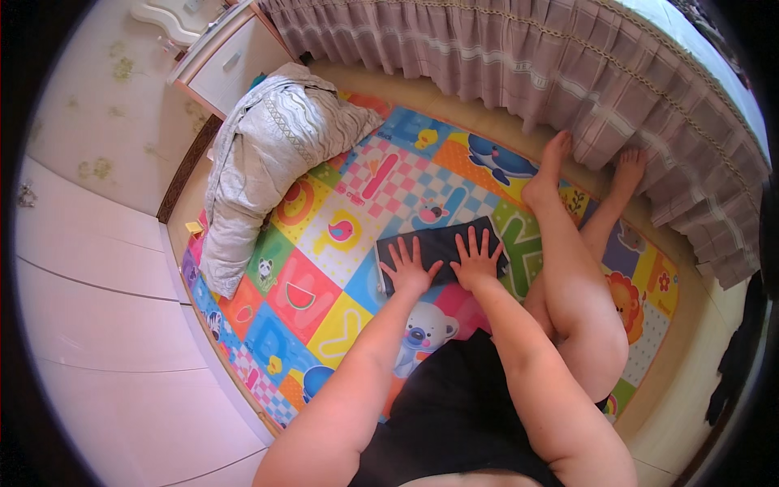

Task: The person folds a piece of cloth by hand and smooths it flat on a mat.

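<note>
A dark, neatly folded piece of fabric [445, 234] lies flat on the colourful play mat, longer from side to side than from front to back. What kind of garment or cloth it is, I cannot tell. On its left part rests my left hand [410, 269], palm down with the fingers spread. My right hand [477, 261] presses flat on the right part, its fingers also apart. The two thumbs point toward each other with a small gap between them. Both palms hide some of the near side of the fabric.
The patterned play mat [304, 294] covers the floor. A rumpled silvery-grey quilt [264, 150] lies at its far left, beside a white bedside cabinet [231, 69]. A pleated bed skirt [519, 69] hangs along the far right. My bent bare legs [568, 268] rest on the right.
</note>
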Tool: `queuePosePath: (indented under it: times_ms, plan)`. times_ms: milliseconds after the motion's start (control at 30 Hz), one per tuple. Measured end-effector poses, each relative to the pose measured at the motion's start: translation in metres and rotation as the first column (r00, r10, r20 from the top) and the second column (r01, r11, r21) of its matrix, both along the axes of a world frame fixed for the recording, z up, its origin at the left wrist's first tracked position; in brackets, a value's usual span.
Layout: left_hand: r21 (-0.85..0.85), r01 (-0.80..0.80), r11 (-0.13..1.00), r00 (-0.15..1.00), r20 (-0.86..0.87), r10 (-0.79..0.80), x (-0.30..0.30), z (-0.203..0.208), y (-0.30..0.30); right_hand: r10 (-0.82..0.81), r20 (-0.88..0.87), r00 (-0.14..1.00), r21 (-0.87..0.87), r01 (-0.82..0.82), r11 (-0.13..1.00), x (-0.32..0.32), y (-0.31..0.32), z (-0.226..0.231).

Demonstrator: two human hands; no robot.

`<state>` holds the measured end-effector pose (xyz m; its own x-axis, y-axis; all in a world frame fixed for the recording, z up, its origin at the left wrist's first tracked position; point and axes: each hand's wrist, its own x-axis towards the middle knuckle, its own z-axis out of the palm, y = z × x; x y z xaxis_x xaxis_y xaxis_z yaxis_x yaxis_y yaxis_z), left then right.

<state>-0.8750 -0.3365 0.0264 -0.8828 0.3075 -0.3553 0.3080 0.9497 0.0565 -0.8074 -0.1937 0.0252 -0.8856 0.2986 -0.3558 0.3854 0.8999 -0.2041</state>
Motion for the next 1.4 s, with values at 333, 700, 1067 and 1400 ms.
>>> queuePosePath:
  times_ms: [333,700,1067,1400]
  plan:
    - [0.08,-0.005,0.997,0.999,-0.05,0.009,0.079,-0.018,-0.045,0.105,0.166,0.98,-0.059,-0.097,0.994,0.055,-0.017,0.017]
    - [0.051,-0.065,0.997,0.998,0.005,0.065,0.159,-0.01,-0.071,0.143,0.344,0.928,-0.09,-0.119,0.989,0.109,-0.043,0.025]
    - [0.047,-0.059,0.997,0.992,-0.112,0.064,0.158,-0.026,-0.067,0.162,0.333,0.929,-0.12,-0.129,0.984,0.105,-0.039,0.022]
    - [0.135,0.012,0.991,0.987,-0.16,0.01,0.078,-0.029,-0.046,0.14,0.212,0.967,-0.116,-0.117,0.986,0.053,-0.019,0.02]
